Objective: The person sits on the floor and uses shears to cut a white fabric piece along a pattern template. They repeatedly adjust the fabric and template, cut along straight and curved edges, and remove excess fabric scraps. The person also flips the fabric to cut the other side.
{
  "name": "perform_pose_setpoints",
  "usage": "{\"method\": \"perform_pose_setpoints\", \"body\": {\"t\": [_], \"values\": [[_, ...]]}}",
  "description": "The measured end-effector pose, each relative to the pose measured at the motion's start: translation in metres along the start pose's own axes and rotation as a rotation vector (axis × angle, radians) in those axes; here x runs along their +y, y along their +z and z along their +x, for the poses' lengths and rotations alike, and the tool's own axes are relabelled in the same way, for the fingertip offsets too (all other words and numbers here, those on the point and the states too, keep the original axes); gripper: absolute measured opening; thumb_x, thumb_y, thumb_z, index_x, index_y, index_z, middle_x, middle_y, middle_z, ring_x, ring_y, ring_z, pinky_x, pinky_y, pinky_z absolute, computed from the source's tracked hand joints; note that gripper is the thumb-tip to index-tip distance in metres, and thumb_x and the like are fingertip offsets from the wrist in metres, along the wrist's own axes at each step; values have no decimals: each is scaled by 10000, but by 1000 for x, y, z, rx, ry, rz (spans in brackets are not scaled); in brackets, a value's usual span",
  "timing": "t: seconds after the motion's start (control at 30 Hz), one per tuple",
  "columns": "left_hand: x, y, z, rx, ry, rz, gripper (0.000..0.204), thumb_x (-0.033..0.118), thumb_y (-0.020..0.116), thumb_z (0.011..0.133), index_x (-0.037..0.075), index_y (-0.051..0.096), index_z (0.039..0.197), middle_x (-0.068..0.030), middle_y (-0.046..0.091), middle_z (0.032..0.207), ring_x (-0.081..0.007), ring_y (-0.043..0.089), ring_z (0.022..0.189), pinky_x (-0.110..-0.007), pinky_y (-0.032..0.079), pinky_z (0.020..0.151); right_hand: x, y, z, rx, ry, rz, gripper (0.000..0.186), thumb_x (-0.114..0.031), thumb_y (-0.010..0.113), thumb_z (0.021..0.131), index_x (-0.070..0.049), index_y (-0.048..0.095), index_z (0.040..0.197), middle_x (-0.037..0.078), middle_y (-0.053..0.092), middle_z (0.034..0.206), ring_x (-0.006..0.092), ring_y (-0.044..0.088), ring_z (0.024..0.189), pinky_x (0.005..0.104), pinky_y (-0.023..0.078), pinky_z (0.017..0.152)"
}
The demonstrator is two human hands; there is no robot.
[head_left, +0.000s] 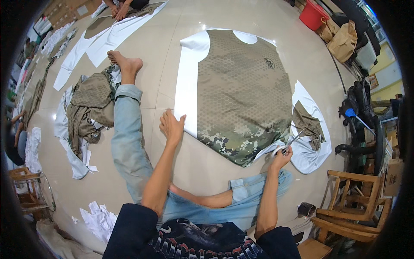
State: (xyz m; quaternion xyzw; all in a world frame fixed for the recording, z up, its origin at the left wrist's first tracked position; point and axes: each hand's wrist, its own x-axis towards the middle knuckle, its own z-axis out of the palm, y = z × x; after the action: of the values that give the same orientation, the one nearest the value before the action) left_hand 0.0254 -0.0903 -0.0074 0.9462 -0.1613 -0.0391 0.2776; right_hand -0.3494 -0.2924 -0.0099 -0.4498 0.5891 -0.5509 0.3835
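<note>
A red bucket [313, 15] stands upper right beside brown bags [343, 41]; wooden chairs [353, 207] lower right; crumpled camouflage cloth [88, 110] heaped at left.

The floor [172, 39] is smooth glossy tile that reflects the lights, and on it lies a matt white sheet [188, 82], paper or cloth, printed with a camouflage honeycomb panel [241, 90]. The scissors [290, 143] look like shiny metal. The chair [353, 211] is bare wood, the bucket [312, 15] smooth red plastic, and the trouser leg [127, 134] faded denim.
</note>
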Motion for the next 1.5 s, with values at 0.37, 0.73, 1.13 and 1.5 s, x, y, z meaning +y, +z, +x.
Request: {"method": "perform_pose_setpoints", "body": {"t": [0.37, 0.73, 1.13, 1.5], "values": [[-17, -22, 20, -396, -110, -1200, 310, 351, 628, 947, 42, 642, 938, 24, 509, 755, -103, 436, 701, -243, 385, 691, -30, -9, 17, 6, 39, 107, 499, 88, 671, 842, -7, 453, 1280, 113, 561, 1207, 174, 591, 989, 290, 523, 793], [-39, -75, -13, -1207, -92, -226, 537, 425, 754, 818, -68, 669, 1012, -101, 661, 863, -188, 611, 776, -316, 486, 680, -45, -53, 32, -154, 114, 100, 530, 85, 664, 821, 3, 445, 1298, 121, 528, 1235, 199, 617, 935, 314, 573, 770], [-48, -125, -135, -772, -327, -956, 689, 96, 663, 905, -11, 291, 1474, -60, 669, 924, -83, 573, 755, -189, 430, 676, -72, -93, 21, -218, 52, -62, 515, 84, 646, 839, -7, 460, 1311, 128, 525, 1216, 191, 619, 933, 295, 561, 770], [-44, -171, -153, -690, -528, -1345, 576, 87, 584, 953, 55, 345, 1477, -58, 672, 970, -102, 631, 844, -257, 510, 765, -95, -111, 17, -181, 48, -127, 521, 55, 685, 832, 5, 474, 1305, 160, 497, 1315, 229, 614, 1013, 340, 570, 814]]}}
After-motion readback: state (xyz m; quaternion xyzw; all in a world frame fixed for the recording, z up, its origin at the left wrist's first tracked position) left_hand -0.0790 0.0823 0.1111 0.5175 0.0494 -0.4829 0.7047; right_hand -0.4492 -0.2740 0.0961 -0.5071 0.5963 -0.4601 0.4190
